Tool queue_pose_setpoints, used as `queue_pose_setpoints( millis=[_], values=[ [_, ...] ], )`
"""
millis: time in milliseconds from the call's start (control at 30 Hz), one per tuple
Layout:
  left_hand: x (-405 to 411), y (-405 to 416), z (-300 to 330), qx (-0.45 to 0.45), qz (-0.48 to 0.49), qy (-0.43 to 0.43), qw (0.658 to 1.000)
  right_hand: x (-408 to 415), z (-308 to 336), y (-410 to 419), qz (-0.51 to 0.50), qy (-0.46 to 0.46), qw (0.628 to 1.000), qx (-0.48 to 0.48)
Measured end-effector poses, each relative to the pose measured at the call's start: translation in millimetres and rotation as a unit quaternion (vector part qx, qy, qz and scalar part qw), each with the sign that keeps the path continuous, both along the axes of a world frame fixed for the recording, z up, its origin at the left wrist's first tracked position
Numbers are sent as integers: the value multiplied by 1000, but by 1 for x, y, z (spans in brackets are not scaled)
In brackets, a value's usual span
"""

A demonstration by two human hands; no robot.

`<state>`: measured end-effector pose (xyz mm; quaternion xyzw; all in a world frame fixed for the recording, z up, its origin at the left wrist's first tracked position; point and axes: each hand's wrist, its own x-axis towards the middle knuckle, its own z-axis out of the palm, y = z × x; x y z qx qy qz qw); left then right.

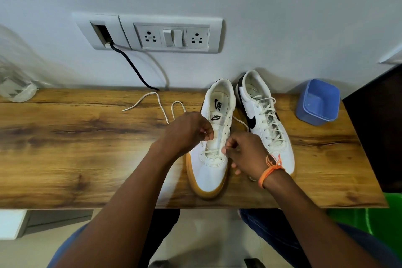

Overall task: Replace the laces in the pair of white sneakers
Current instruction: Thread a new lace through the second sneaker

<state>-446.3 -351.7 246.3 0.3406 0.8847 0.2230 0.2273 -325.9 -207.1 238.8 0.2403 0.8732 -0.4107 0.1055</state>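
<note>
Left hand (188, 131): fingers curled, thumb and forefinger pinching the cream flat shoelace (162, 108) at the left eyelet row of the near white leather sneaker with a tan gum sole (212, 159). Right hand (244, 152): fingers likewise curled, pinching the same lace at the right eyelet row, just beside the lowest crossings. An orange thread wristband (269, 171) is tied on the right wrist.

Near sneaker: upright on its sole, toe toward the person, tongue exposed. Only the lowest eyelets carry lace; the upper eyelets stand unlaced. The loose length of the lace runs from behind the left hand and lies in loops on the wood-grain brown tabletop (76, 148), to the left of the shoe. A short stretch also shows on the right side, between the two shoes.

Second white sneaker with a black swoosh (264, 119): just beside the first on its right, tilted so that its side faces up, heel at the wall, laced along its full eyelet row.

A blue square plastic container (317, 102) stands to the right of the pair, apart from them. On the grey wall (282, 17) behind, a white socket and switch plate (152, 33) is mounted, with a black cable (132, 65) dropping from it behind the table edge. A blurred clear plastic item (15, 80) lies at far left.
</note>
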Motion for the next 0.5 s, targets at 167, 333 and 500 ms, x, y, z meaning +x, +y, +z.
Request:
queue_pose_setpoints(
  millis=[167,333,500],
  values=[
    [-1,-1,-1,-10,0,9,1000,-4,2,3,69,-19,992,99],
    [-1,-4,-1,-13,-15,4,1000,-5,-1,15,59,-37,986,154],
    [-6,-7,7,66,130,-45,988,-5,-2,18,-44,46,995,70]
  ],
)
